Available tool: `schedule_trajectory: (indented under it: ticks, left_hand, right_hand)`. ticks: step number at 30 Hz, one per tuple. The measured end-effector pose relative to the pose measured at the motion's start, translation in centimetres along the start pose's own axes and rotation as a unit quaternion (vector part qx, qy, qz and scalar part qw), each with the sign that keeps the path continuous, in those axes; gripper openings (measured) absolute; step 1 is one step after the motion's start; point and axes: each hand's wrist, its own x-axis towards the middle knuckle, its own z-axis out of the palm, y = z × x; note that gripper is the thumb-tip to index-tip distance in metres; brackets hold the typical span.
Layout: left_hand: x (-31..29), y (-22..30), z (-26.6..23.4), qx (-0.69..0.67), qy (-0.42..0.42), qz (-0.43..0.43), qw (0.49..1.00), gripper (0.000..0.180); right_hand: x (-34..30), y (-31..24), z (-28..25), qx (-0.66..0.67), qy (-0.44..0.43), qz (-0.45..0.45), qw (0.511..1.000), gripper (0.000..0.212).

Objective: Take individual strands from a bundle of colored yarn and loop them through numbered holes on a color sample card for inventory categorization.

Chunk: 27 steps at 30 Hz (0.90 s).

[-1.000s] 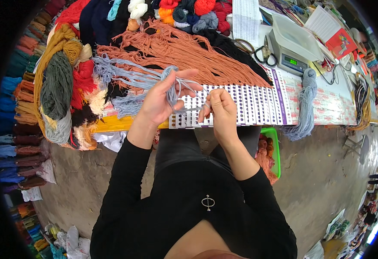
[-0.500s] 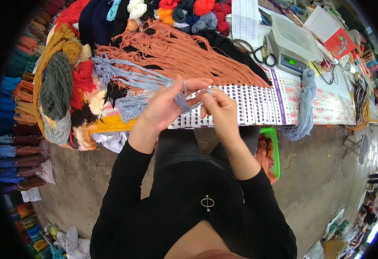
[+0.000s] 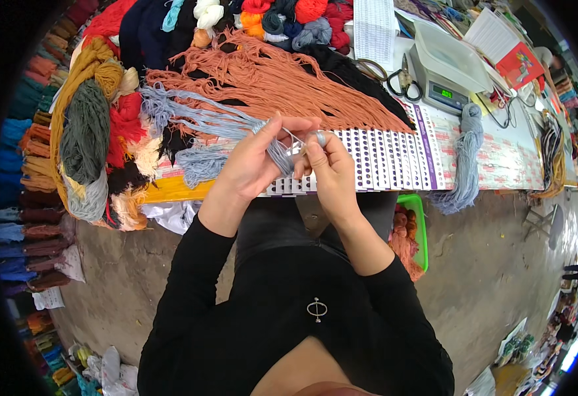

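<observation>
The left hand (image 3: 248,162) is holding its fingers apart with pale blue yarn (image 3: 279,158) looping around them, while the right hand (image 3: 334,165) is pinching a small end of that yarn higher than a second ago, when it was gripping lower down. The loops are now sitting lower, between the two hands above the dotted cards (image 3: 381,162), their strands trailing left across the counter (image 3: 500,148) beside the salmon yarn (image 3: 289,86).
</observation>
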Motion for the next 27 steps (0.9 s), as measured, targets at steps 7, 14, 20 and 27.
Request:
schedule_trajectory:
  ticks: [7, 14, 20, 27]
  left_hand:
    - [-0.5, 2.6, -0.8, 0.195, 0.178, 0.061, 0.963, 0.042]
    - [-4.8, 13.0, -11.2, -0.002, 0.226, 0.092, 0.97, 0.031]
    - [-12.7, 23.9, -19.4, -0.008, 0.285, 0.235, 0.929, 0.021]
    - [-18.3, 36.1, -24.1, 0.069, 0.355, 0.294, 0.885, 0.02]
  right_hand:
    - [-0.3, -1.5, -1.7, -0.141, -0.141, 0.152, 0.968, 0.02]
    - [2.7, -8.0, -10.0, -0.141, 0.109, -0.205, 0.962, 0.019]
    - [4.7, -14.5, -23.2, 0.414, 0.01, -0.115, 0.903, 0.012]
    - [6.4, -19.5, -45.7, 0.225, 0.207, -0.117, 0.945, 0.01]
